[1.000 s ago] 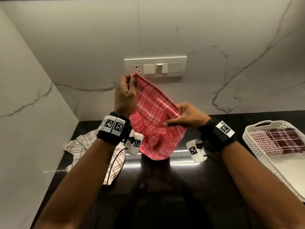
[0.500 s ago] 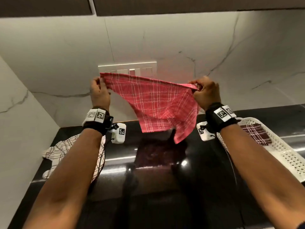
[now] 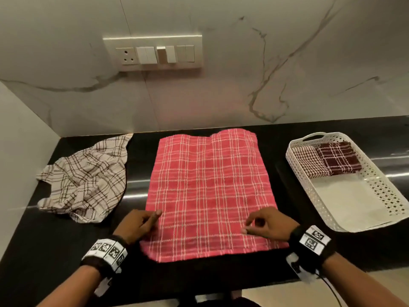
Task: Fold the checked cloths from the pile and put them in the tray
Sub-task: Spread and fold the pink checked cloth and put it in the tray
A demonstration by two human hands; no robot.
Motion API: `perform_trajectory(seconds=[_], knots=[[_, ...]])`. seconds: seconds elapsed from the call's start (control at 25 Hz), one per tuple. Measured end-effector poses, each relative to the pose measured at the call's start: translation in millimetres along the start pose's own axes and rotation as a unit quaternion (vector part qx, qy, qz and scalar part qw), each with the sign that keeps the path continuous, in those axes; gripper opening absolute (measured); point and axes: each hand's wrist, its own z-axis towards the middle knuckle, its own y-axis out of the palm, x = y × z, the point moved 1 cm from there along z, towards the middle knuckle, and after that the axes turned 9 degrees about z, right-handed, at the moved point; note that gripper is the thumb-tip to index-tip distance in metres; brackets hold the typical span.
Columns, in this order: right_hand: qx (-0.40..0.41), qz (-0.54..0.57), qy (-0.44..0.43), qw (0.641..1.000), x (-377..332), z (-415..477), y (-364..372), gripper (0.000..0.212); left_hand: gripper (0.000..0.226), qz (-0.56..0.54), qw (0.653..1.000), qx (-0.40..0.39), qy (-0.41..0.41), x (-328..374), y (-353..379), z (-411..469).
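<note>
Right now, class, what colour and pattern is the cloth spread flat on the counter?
The cloth is red with white check lines, seen in the head view.

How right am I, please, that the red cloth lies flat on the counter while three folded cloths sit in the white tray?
Not quite: the head view shows two folded cloths in the tray, not three; the red cloth does lie flat.
</note>
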Motion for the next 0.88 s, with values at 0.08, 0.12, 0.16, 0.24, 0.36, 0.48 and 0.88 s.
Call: perform_trajectory(seconds=[0.08, 0.12, 0.16, 0.24, 0.36, 0.48, 0.88], knots=[[0.097, 0.060, -0.010, 0.993, -0.5, 17.1, -1.8, 0.054, 0.067, 0.031, 0.999, 0.002, 0.015, 5.5, 2.8, 7.1], [0.154, 0.066, -0.014, 0.986, 0.1, 31.3, -4.3, 0.059, 0.058, 0.048, 0.998, 0.017, 0.041, 14.2, 4.0, 15.7], [0.181, 0.050, -0.005, 0.982, 0.1, 48.2, -6.1, 0.069, 0.045, 0.072, 0.995, 0.030, 0.057, 24.0, 7.6, 28.8], [0.135, -0.051, 0.067, 0.987, 3.9, 82.5, -3.2, 0.102, 0.067, 0.172, 0.985, -0.010, 0.029, 36.4, 21.7, 64.3], [0.068, -0.172, 0.127, 0.974, 31.1, 101.7, 22.4, 0.124, 0.116, 0.267, 0.959, -0.076, -0.052, 38.4, 48.9, 96.5], [0.039, -0.170, 0.151, 0.973, 45.0, 107.9, 16.6, 0.125, 0.117, 0.258, 0.959, -0.103, -0.058, 37.9, 52.5, 114.4], [0.000, -0.112, -0.134, 0.985, -11.0, 21.4, 51.7, 0.052, 0.034, 0.147, 0.965, -0.112, 0.184, 105.4, 75.1, 20.4]])
